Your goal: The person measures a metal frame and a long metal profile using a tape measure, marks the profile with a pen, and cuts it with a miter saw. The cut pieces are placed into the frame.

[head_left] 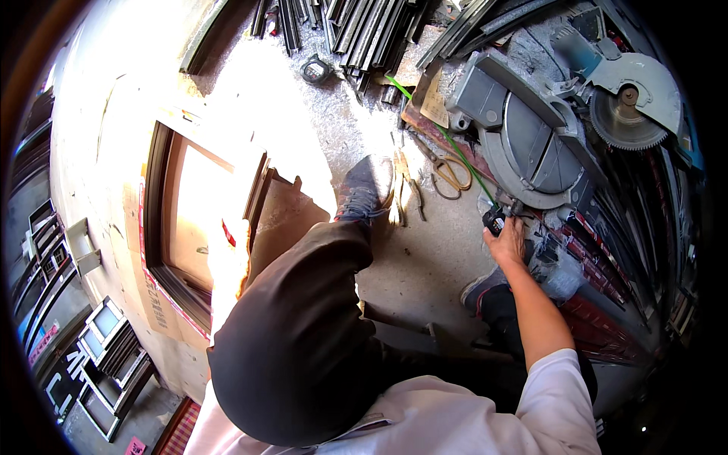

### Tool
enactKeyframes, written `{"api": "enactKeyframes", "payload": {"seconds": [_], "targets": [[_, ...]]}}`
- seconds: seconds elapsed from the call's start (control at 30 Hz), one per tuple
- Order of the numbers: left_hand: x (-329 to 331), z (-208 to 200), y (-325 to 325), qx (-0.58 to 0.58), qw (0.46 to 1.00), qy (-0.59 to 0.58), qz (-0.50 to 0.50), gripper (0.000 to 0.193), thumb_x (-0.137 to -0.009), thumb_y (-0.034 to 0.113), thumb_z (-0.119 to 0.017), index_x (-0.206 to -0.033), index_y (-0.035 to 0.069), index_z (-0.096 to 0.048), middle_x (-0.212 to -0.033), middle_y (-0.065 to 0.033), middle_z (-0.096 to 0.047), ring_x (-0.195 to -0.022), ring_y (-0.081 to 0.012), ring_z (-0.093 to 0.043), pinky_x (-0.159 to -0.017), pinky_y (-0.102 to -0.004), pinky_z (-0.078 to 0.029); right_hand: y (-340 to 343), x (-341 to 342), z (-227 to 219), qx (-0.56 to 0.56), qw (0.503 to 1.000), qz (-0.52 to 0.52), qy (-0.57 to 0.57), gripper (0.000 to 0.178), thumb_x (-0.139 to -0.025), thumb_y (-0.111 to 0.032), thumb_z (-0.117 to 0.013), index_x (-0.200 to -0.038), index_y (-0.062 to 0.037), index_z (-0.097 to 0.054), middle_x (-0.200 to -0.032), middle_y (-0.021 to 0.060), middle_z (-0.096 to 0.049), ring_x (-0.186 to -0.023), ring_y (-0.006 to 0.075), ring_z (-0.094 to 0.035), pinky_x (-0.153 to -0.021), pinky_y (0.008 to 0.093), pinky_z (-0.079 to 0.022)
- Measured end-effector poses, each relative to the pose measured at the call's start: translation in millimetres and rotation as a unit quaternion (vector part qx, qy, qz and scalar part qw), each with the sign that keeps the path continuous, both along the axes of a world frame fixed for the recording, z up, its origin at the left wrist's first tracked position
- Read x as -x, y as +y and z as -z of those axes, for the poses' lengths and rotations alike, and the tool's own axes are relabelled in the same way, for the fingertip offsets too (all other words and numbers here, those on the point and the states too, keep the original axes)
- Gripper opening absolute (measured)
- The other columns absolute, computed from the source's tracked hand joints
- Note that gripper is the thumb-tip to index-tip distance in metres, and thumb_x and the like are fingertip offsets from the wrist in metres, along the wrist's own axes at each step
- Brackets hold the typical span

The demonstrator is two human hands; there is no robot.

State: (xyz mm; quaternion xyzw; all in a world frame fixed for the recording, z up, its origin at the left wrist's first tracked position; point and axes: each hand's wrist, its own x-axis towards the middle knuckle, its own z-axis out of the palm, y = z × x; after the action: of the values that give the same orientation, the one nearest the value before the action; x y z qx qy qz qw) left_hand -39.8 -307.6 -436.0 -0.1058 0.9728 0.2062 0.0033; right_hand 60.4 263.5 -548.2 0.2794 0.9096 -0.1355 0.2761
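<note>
Held a tape measure [494,220] in the right hand [508,241], ahead of the right shoe [476,292], with its blade [458,148] running forward between the scissors [453,176] and the mitre saw [531,148] toward a bundle of profiles [375,38] at the far end. Saw another tape measure [315,70] on the floor [417,246] just left of that bundle. Had the pliers [410,184] just left of the scissors, between these and the left shoe [361,196]. Had a window frame [155,212] lying on the left, and a stack of small frames [114,368] farther left and nearer. Had more profiles [599,262] on the right, beyond the right hand, with plastic wrapping [560,279] beside the right forearm [537,307].
</note>
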Motion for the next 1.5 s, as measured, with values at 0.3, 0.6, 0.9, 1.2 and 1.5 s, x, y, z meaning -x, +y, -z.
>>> {"api": "enactKeyframes", "payload": {"seconds": [0.3, 0.6, 0.9, 1.2, 1.5], "targets": [[5, -13, 7, -0.053, 0.992, -0.093, -0.063, 0.056, -0.100, 0.039, -0.069, -0.139, 0.001, -0.057, -0.127, -0.0250, -0.067, -0.116, -0.0430, -0.065, -0.100, -0.0454, -0.052, -5, -3, 13, -0.017, 0.998, -0.044, 0.048, 0.083, -0.082, -0.029, -0.083, -0.150, -0.0067, -0.042, -0.148, 0.0246, -0.049, -0.135, 0.0464, -0.047, -0.113, 0.0512, -0.041], [16, -32, 32, -0.056, 0.998, 0.040, 0.009, 0.056, -0.098, 0.038, -0.071, -0.138, 0.001, -0.057, -0.125, -0.0250, -0.067, -0.114, -0.0432, -0.065, -0.099, -0.0458, -0.052, -26, -27, -8, 0.110, 0.983, -0.088, 0.117, 0.070, -0.075, -0.033, -0.084, -0.129, 0.0001, -0.055, -0.123, 0.0256, -0.061, -0.117, 0.0443, -0.058, -0.102, 0.0506, -0.047], [23, -24, 33, -0.044, 0.996, 0.083, 0.011, 0.056, -0.095, 0.036, -0.075, -0.136, 0.002, -0.058, -0.123, -0.0250, -0.068, -0.111, -0.0436, -0.066, -0.096, -0.0467, -0.053, -61, -7, -57, 0.239, 0.961, -0.113, 0.081, 0.070, -0.076, -0.035, -0.086, -0.128, 0.0019, -0.056, -0.118, 0.0218, -0.061, -0.112, 0.0384, -0.062, -0.098, 0.0441, -0.050], [23, -22, 25, 0.021, 0.998, 0.062, -0.025, 0.059, -0.090, 0.043, -0.077, -0.129, 0.001, -0.063, -0.111, -0.0258, -0.069, -0.102, -0.0447, -0.067, -0.093, -0.0510, -0.053, -81, 2, -75, 0.306, 0.951, -0.046, 0.030, 0.072, -0.076, -0.034, -0.087, -0.130, 0.0008, -0.055, -0.119, 0.0195, -0.062, -0.112, 0.0347, -0.063, -0.099, 0.0420, -0.050], [33, -32, 2, 0.070, 0.994, 0.088, 0.001, 0.054, -0.090, 0.045, -0.079, -0.121, 0.003, -0.066, -0.097, -0.0202, -0.072, -0.087, -0.0389, -0.071, -0.078, -0.0462, -0.057, -93, 3, -97, 0.325, 0.945, 0.019, 0.035, 0.049, -0.081, -0.020, -0.083, -0.121, -0.0037, -0.059, -0.105, 0.0093, -0.068, -0.094, 0.0191, -0.069, -0.086, 0.0344, -0.055]]}}
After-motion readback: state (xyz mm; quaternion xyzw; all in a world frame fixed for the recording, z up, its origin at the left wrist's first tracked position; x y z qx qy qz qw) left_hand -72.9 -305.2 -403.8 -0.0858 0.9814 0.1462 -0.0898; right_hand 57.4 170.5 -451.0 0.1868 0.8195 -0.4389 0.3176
